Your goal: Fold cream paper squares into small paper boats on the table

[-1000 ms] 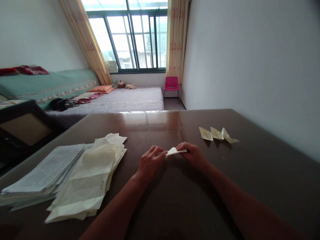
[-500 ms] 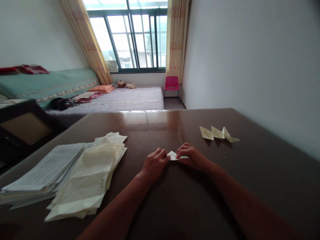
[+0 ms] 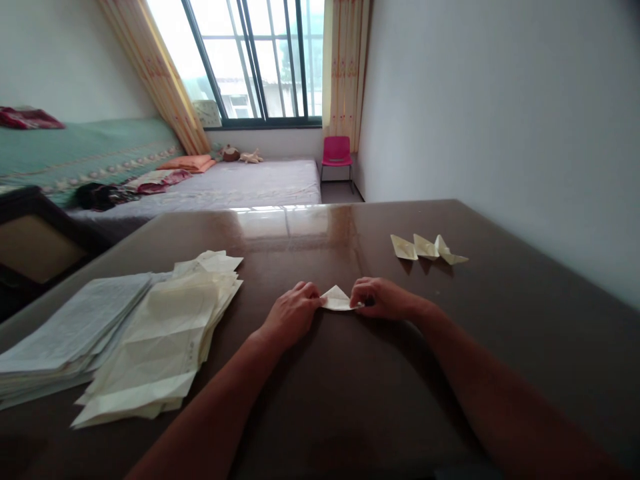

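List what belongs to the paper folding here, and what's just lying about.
Belongs: folded paper held by left hand and right hand; row of folded pieces; probably creased sheets and greyer paper stack.

Lying about: pink chair; orange bedding; dark cloth on bed.

Both hands (image 3: 294, 311) near each other — fingers (image 3: 315, 301) pinched, forearms (image 3: 220, 387) bare, slanting inward

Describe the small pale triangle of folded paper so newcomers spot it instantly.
On the big glossy brown table, look nearer and left of the three cream folded paper shapes. There, the small pale paper triangle sits between the bare left hand and right hand. Unlike those shapes, it is held at both ends.
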The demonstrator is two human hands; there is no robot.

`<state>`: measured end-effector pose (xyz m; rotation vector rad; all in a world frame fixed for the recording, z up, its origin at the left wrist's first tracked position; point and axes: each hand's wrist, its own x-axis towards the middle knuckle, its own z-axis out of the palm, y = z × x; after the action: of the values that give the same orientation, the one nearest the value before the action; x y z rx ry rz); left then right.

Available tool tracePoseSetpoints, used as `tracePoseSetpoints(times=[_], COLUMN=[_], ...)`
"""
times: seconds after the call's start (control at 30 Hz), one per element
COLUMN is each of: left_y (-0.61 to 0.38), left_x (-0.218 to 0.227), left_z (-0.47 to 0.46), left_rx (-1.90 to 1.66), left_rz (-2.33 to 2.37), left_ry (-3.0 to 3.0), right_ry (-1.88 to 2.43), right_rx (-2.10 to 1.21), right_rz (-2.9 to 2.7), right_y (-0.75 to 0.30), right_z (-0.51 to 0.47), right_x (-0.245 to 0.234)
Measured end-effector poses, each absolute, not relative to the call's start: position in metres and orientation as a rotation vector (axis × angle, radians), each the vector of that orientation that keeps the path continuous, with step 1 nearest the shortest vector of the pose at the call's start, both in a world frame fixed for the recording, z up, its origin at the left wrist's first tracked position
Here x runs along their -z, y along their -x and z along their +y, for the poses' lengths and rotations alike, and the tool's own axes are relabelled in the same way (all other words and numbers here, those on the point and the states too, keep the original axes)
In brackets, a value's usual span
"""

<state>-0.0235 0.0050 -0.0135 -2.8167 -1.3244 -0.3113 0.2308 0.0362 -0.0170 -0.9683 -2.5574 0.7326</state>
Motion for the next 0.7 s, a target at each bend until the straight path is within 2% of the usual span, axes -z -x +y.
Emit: tracePoseSetpoints(times=[0.13, 0.47, 0.7], left_y=[0.0272, 0.0234, 0.0201], left_x=[0.0135, 0.01, 0.0083], left_z=[0.0054, 0.0066, 0.0056], left_rx=[0.349, 0.302, 0.195], left_rz=[-1.318, -1.264, -1.215], left_ry=[2.872, 2.873, 2.784], right_ry=[1.042, 1.062, 1.003], right_rx=[-0.813, -0.769, -0.614], right_rz=[-2.529, -2.538, -2.48], right_y=[-0.2315, -0.2312, -0.2258], right_z=[0.0347, 0.0335, 0.033], right_x=[0.0125, 0.0118, 0.0148])
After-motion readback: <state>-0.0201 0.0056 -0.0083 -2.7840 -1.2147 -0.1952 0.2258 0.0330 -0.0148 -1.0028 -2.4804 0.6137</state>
